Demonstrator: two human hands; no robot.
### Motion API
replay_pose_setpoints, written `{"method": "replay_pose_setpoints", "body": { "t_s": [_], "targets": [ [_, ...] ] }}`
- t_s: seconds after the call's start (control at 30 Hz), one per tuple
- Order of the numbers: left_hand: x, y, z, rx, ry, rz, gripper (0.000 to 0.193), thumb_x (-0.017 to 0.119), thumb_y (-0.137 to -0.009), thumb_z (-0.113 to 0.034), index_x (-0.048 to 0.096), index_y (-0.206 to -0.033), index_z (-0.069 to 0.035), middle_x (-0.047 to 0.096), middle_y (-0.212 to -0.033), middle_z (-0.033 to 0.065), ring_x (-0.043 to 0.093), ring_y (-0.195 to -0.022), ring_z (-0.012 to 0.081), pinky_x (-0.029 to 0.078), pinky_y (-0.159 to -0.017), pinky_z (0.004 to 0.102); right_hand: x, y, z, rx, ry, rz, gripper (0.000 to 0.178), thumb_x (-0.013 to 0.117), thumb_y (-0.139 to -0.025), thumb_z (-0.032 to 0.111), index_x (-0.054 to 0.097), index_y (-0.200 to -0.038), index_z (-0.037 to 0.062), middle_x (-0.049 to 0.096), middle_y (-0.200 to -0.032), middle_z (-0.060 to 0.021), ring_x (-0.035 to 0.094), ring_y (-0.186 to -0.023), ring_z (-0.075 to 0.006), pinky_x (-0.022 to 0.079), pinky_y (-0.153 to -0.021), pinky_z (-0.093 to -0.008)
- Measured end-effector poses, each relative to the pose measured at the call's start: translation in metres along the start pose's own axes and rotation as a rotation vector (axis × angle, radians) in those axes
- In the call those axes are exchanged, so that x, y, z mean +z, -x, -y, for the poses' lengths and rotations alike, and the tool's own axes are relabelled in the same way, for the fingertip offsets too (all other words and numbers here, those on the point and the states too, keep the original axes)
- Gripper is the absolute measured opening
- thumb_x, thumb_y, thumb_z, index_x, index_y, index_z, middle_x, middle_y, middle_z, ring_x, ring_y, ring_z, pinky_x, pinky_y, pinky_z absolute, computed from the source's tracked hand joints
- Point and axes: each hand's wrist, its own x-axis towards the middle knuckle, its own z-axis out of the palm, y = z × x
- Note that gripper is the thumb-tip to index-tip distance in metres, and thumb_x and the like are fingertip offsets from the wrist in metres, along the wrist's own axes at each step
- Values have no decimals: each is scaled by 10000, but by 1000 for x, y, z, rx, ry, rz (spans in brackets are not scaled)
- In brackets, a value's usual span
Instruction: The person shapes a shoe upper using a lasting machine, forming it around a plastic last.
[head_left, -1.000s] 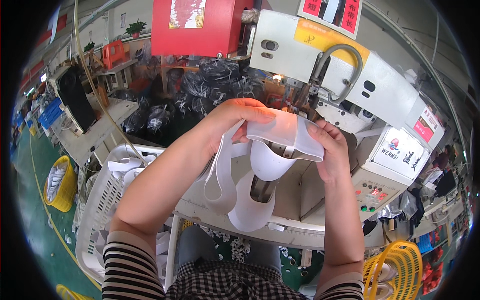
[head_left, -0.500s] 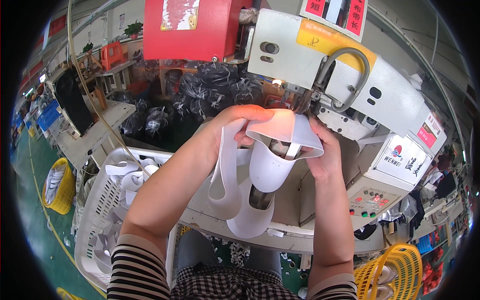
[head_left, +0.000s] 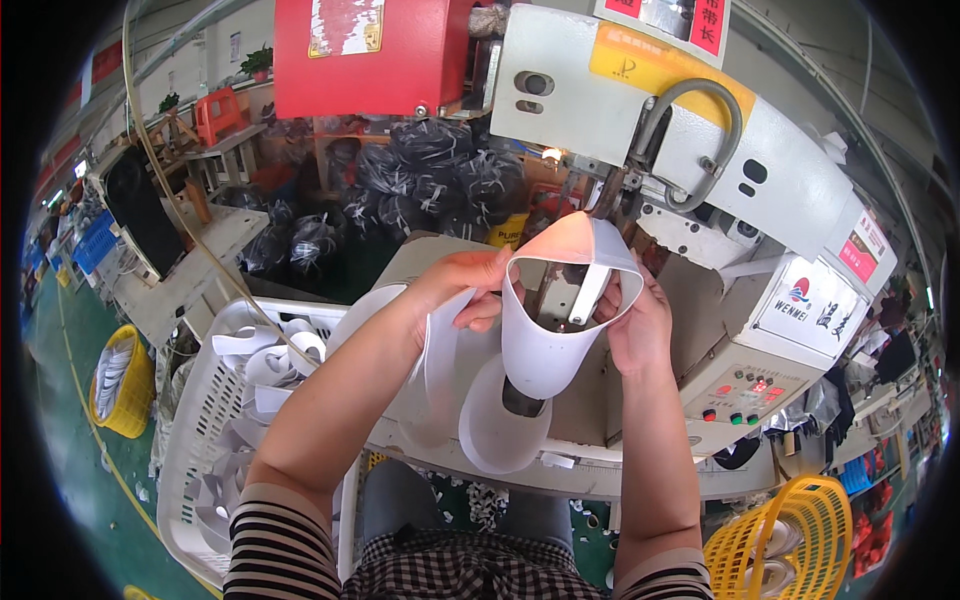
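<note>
A white shoe upper [head_left: 548, 358] hangs under the head of a sewing-type machine [head_left: 565, 105], its loop-shaped opening facing me and its peak lit orange. Through the opening shows a metal post [head_left: 560, 295] of the machine. My left hand [head_left: 465, 290] is closed at the upper's left edge, its fingers also pinching a white curved strip [head_left: 437, 360] that hangs down. At the right edge, my right hand [head_left: 640, 315] grips the same upper, fingers partly hidden behind it. Below it is a second white rounded piece [head_left: 500, 440]; whether they are joined I cannot tell.
A white basket [head_left: 180, 450] of curled white pieces stands left, with a yellow basket [head_left: 125, 390] beyond it. Another yellow basket [head_left: 800, 540] sits at lower right. The machine's control box [head_left: 750, 395] is right of my arm. Black bags [head_left: 440, 165] are piled behind.
The upper has turned so its opening faces me more fully. My left hand has moved down and a little left, off the upper's top; my right hand has shifted slightly lower.
</note>
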Motion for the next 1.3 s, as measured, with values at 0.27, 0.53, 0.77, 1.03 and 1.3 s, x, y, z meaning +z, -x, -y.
{"method": "replay_pose_setpoints", "body": {
  "t_s": [0.27,0.53,0.77,1.03,1.3],
  "targets": [
    [-6,-4,1,16,29,94,343,554,-837,-403,517,-808,-63,544,-719,108,321,-344,76,287,-412,235,8,3,2,-5,23,-111,102,541,-839,173,557,-816,75,451,-587,42,388,-502,-50,294,-462,-193],
    [2,0,1,-105,59,-24,278,512,-869,-340,473,-750,-92,380,-589,1,309,-375,70,248,-401,210,8,6,-5,-24,50,-83,188,541,-870,230,576,-909,49,550,-690,21,480,-573,-51,394,-521,-186],
    [7,2,9,-147,103,-60,301,517,-868,-362,541,-840,-63,524,-668,76,308,-357,74,271,-361,228,18,11,-17,-6,326,-378,435,483,-888,388,557,-951,-36,602,-850,-71,550,-748,-105,439,-675,-227],
    [-6,-7,30,-279,105,-275,347,499,-880,-343,580,-807,-13,520,-577,55,372,-343,95,327,-319,243,-5,9,-37,136,424,-366,522,415,-911,399,517,-1069,-89,599,-949,-152,565,-857,-184,429,-784,-276],
    [13,29,67,-341,-159,-540,314,495,-883,-305,605,-856,-12,522,-582,40,421,-388,100,326,-355,228,-52,52,-94,95,716,-377,483,365,-921,374,560,-1033,-53,605,-950,-212,577,-915,-289,409,-821,-332]
  ]
}}
